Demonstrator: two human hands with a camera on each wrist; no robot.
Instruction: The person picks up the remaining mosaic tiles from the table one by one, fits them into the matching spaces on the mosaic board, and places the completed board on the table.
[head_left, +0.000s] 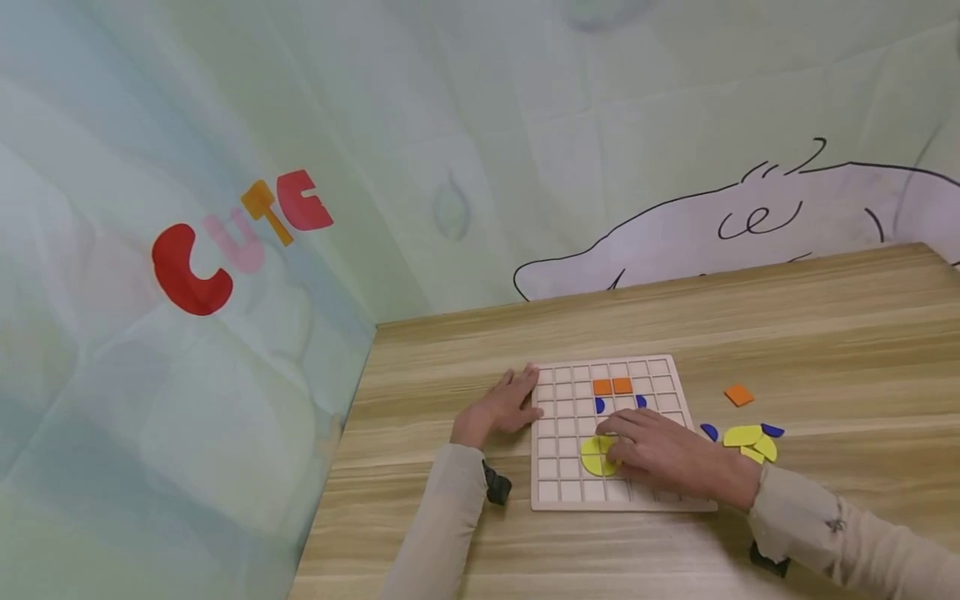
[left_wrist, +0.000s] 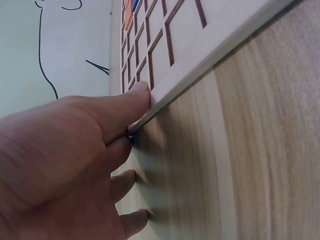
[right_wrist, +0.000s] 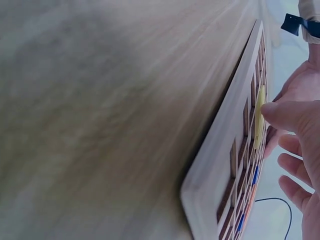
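A pale wooden grid board (head_left: pixel 549 468) lies flat on the table. My left hand (head_left: pixel 497 410) rests at its left edge; in the left wrist view, the thumb (left_wrist: pixel 141 92) touches the board's rim while the other fingers spread along the side and tabletop. My right hand (head_left: pixel 663 454) reaches over the lower middle of the board. Its thumb (right_wrist: pixel 272 112) touches a yellow flat piece (right_wrist: pixel 260 112). This belongs to a rounded yellow shape (head_left: pixel 592 457), whose right part the hand hides. Above it sit two orange squares (head_left: pixel 603 387) and two blue half-round pieces (head_left: pixel 600 406).
Right of the board lies a loose orange square (head_left: pixel 738 395). Several yellow pieces (head_left: pixel 742 436) are heaped below it, with blue half-rounds (head_left: pixel 709 432) beside them. The wood-grain table (head_left: pixel 450 350) meets a printed cloth backdrop (head_left: pixel 450 125) at the back and left.
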